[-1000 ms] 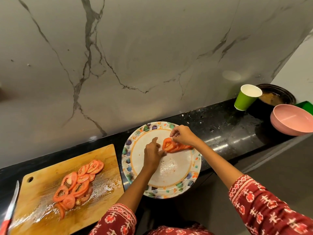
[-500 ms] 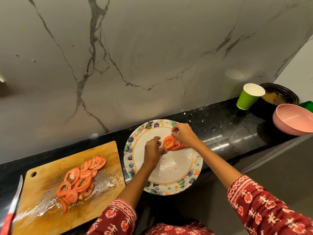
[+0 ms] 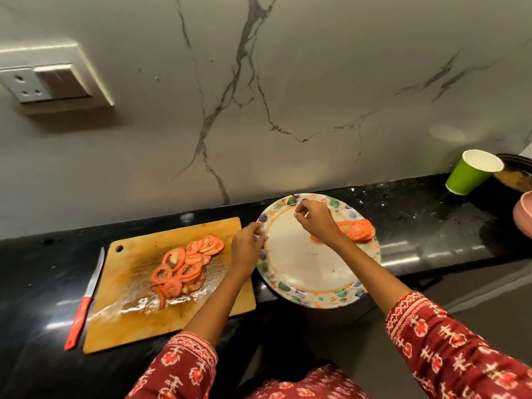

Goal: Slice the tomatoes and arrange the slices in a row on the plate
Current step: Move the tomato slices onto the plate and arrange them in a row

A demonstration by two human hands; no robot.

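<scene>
A paper plate (image 3: pixel 289 287) with a coloured rim sits on the black counter and overhangs its front edge. A short overlapping row of tomato slices (image 3: pixel 357 229) lies at its far right. More tomato slices (image 3: pixel 184 263) are piled on the wet wooden cutting board (image 3: pixel 138 321) to the left. My left hand (image 3: pixel 247 250) hovers at the plate's left rim with its fingers loosely bent and holds nothing. My right hand (image 3: pixel 316 221) is over the far part of the plate, left of the row. Its fingertips are pinched together with no slice between them.
A red-handled knife (image 3: pixel 83 300) lies on the counter left of the board. At the far right stand a green paper cup (image 3: pixel 469 174), a dark pan (image 3: pixel 515 174) and a pink bowl (image 3: pixel 524 213). The marble wall carries a socket (image 3: pixel 43 82).
Both hands have let go of the slices on the plate. My left hand has moved left to the plate's rim, and my right hand has lifted off the row. The view has swung left.
</scene>
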